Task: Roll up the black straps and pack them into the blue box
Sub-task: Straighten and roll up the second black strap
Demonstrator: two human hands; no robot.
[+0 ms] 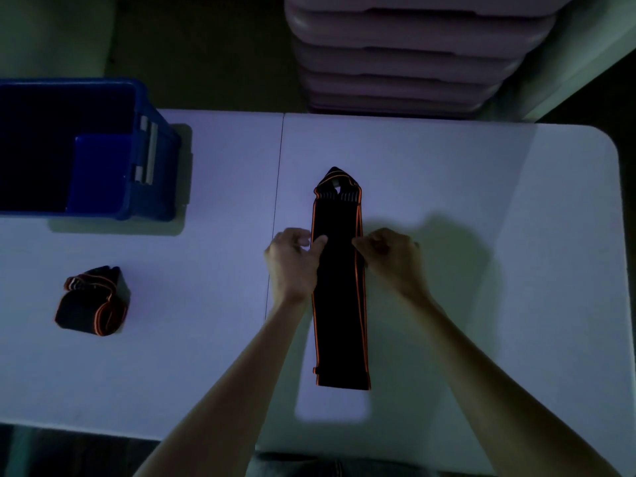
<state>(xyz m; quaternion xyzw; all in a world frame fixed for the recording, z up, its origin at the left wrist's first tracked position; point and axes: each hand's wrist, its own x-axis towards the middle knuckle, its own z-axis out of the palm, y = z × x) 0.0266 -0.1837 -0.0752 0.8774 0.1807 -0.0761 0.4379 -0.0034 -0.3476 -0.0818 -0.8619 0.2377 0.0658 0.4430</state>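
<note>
Head view, both hands pinching flat strap

white table bears flat strap, rolled strap, blue box.

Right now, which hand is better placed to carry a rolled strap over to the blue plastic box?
Probably the left hand: the blue plastic box and the bundled black strap with orange edging lie on its side, while the right hand pinches the flat black orange-edged strap's far edge.
</note>
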